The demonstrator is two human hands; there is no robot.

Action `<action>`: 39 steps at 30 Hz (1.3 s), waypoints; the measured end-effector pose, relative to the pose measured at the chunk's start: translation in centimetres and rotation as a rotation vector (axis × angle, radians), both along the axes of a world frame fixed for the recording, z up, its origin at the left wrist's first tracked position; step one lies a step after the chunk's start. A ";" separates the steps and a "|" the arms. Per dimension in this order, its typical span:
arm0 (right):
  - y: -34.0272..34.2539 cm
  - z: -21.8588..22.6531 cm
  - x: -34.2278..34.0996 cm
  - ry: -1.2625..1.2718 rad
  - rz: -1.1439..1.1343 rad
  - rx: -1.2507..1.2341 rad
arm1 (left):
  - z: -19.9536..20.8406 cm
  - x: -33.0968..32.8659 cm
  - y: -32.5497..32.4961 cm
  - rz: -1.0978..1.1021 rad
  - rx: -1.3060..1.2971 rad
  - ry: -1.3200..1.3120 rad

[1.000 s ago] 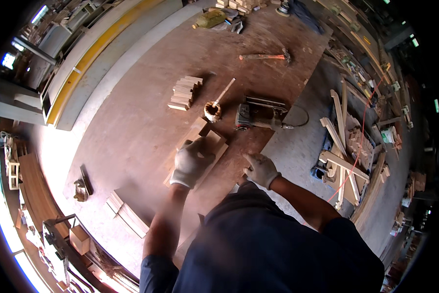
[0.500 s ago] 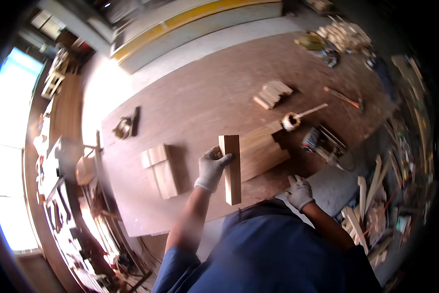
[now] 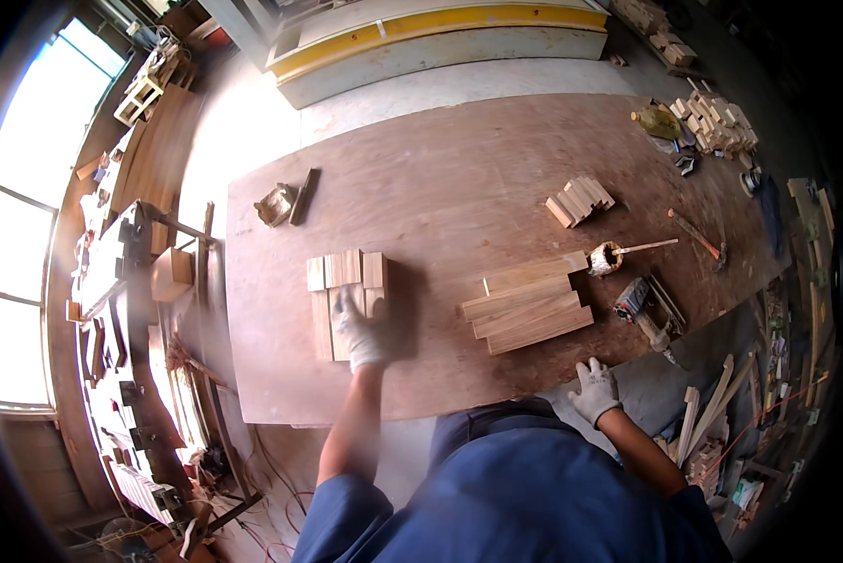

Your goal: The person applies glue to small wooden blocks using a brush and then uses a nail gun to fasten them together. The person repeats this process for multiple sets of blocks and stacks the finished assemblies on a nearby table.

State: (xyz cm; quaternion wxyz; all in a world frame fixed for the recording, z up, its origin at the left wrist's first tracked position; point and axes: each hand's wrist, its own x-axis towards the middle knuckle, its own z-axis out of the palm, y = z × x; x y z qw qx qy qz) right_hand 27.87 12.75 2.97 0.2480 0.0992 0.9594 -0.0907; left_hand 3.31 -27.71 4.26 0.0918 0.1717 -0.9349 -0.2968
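The white-gloved left hand (image 3: 365,330), fingers spread flat, presses on pale rectangular wooden boards (image 3: 344,291) lying on the brown plywood table (image 3: 440,188). Motion blur hides its grip. The right hand (image 3: 595,390) rests open at the table edge.

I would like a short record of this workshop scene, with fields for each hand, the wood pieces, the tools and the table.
left hand: gloved left hand lies flat on a group of short boards
right hand: gloved right hand rests open at the table's near edge, holding nothing
other wood: stack of longer boards at centre right; small blocks farther back
tools: glue pot with brush, hammer, power tool
table: large brown plywood table
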 end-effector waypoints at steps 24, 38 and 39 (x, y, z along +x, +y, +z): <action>-22.5 -2.1 -16.7 -0.102 0.152 -0.522 | -2.0 13.3 0.3 0.363 0.221 -0.358; -19.4 -2.0 -13.1 -0.114 0.286 -0.445 | 0.4 21.5 2.1 0.326 0.315 -0.374; -19.6 -2.8 -13.9 -0.101 0.307 -0.451 | 0.9 21.4 1.9 0.316 0.353 -0.390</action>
